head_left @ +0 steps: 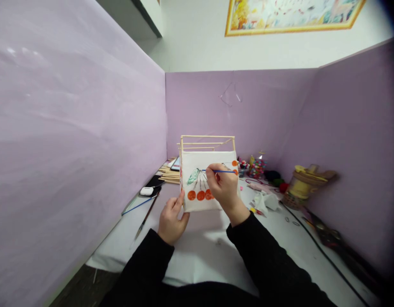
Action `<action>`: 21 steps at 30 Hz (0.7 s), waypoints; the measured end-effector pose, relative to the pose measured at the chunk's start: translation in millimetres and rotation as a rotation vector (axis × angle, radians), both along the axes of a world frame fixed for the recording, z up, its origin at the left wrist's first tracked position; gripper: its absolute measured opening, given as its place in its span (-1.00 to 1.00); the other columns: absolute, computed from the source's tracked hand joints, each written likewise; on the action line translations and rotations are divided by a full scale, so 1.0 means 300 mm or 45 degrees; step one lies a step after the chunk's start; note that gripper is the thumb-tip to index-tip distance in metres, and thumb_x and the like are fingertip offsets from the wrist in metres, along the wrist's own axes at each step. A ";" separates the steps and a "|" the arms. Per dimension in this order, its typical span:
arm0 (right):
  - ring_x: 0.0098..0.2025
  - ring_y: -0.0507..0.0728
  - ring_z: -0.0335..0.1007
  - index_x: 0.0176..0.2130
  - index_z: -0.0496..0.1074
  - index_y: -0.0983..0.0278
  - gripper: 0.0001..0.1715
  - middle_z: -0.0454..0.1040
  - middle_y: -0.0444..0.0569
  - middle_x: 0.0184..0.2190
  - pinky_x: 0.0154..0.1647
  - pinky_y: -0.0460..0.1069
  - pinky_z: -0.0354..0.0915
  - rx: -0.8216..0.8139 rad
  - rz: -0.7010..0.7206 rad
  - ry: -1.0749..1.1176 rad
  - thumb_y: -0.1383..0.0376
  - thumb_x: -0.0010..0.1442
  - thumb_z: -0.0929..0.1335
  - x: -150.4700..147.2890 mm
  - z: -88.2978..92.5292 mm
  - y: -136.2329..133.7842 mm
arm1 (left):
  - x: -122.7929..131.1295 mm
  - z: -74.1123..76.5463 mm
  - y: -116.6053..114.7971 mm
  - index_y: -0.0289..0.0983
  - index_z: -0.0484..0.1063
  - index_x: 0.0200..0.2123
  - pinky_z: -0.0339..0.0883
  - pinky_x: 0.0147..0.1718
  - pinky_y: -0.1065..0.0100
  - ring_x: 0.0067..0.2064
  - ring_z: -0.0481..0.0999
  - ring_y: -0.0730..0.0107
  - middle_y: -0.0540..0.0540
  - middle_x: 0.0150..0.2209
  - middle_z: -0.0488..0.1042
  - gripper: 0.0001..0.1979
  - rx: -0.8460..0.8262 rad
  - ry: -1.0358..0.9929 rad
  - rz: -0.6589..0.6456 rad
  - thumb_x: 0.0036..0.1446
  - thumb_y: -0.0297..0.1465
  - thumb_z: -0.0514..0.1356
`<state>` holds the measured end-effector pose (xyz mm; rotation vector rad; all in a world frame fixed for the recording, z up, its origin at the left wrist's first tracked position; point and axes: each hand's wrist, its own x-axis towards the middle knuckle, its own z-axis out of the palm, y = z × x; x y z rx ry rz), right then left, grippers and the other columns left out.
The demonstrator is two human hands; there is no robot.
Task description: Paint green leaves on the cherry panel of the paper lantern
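Observation:
A white panel (206, 160) painted with orange circles, thin dark stems and a green leaf covers the near side of a wooden stick frame (208, 136). My left hand (173, 219) grips the panel's lower left corner, thumb in front. In my right hand (225, 187) a blue-handled paintbrush (225, 171) is pinched, its tip at the top of the stems beside the green leaf. My right hand hides part of the orange circles on the right.
At left lie a white earbud case (147, 191), a blue brush (139, 205), a large dark brush (147, 214) and wooden sticks (169, 175). Crumpled tissue (264, 202), a jar of colourful balls (257, 167), a yellow basket (299, 187), scissors (325, 230) and a black cable (318, 247) are at right.

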<state>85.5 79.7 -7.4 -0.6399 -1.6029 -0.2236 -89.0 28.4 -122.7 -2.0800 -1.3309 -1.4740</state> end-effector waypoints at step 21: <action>-0.53 -0.01 0.31 -0.39 0.39 0.29 -0.87 0.43 -0.12 -0.54 -0.47 -0.10 0.23 -0.152 0.144 0.009 0.34 0.20 0.28 -0.011 -0.007 -0.011 | 0.001 0.006 -0.001 -0.17 0.10 0.28 0.40 -0.24 0.33 -0.26 0.41 0.33 -0.09 -0.27 0.36 -0.35 0.018 -0.010 -0.025 0.12 -0.47 0.14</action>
